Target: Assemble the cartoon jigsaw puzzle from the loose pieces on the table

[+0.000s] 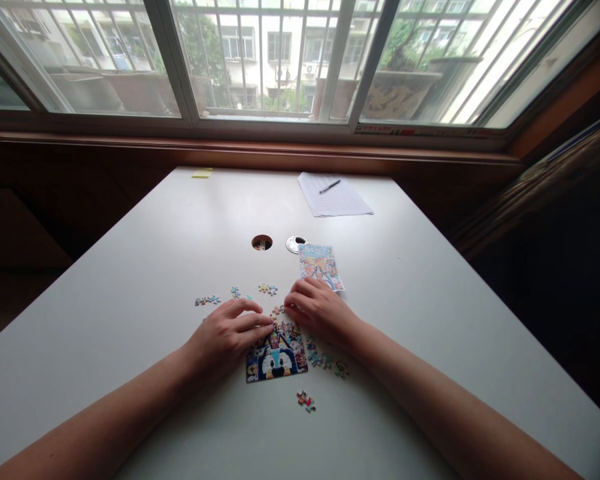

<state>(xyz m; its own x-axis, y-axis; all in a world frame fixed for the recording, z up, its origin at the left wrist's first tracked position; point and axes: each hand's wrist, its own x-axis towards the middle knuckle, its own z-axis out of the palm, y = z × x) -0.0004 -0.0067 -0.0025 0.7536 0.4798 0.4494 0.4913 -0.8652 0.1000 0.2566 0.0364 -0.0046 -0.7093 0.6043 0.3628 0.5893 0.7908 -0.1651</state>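
A partly assembled jigsaw puzzle [277,363] lies flat on the white table, showing a blue cartoon dog's face; its upper edge is uneven. My left hand [233,327] rests at its upper left, fingers stretched and apart, the fingertips touching the top edge. Across from it, my right hand [320,310] is curled at the upper right, its fingertips together at a small puzzle piece [279,310]; the thumb is hidden. Loose puzzle pieces [320,360] lie by the right wrist, and more pieces [207,301] lie beyond the left hand. A picture card [320,261] sits just past the right hand.
The white table [130,280] has an open cable hole [262,243] and a round metal cover [296,245]. Papers [335,197] with a pen [329,187] lie near the window. A yellow note [202,173] is at the far left. A few pieces [307,401] lie nearest me.
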